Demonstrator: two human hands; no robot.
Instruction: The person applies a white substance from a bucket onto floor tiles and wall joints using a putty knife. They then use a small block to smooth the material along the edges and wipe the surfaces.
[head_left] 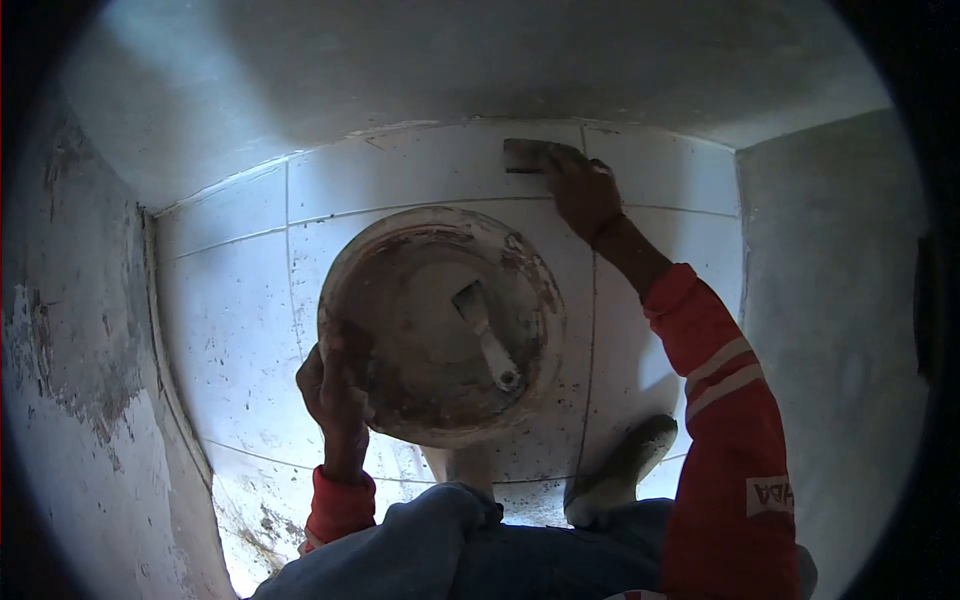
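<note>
My left hand (338,388) grips the left rim of a wide round basin (440,340), its fingers partly inside. The basin is stained with dried material. A scraper with a pale handle (494,352) lies in it, blade toward the upper left. Beyond the basin, to the upper right, my right hand (580,188) is closed round a flat-bladed tool (528,156), whose blade points left over the white tiles near the far wall. The tool's handle is mostly hidden by my fingers.
White floor tiles (230,330) with dark joints and specks lie around the basin. A grey wall (480,60) rises at the far side, another (830,260) at the right, and a patchy peeling wall (80,330) at the left. My shoe (625,462) stands below the basin's right side.
</note>
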